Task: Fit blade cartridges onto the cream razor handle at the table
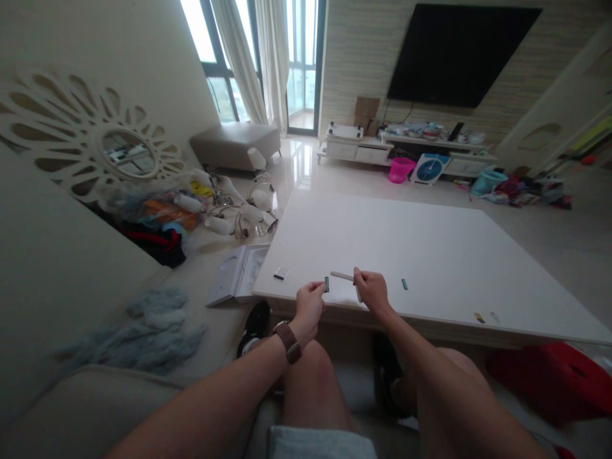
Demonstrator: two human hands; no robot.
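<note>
Over the near edge of the white table (382,236), my left hand (310,305) pinches a small dark green strip (327,284), like a little circuit board, held upright between thumb and fingers. Just to its right, my right hand (371,288) is closed around a thin pale grey stick-like tool (342,276). The tool's tip points left toward the green strip, with a small gap between them. A similar green strip (404,284) lies on the table to the right of my right hand. The fingers hide part of both held things.
A small clear-and-black piece (280,274) lies at the table's left; a yellow-and-black piece (479,317) and a clear piece (495,317) lie at its near right. An open white box (234,277) and a chandelier (239,210) are on the floor left. A red stool (554,382) stands at right.
</note>
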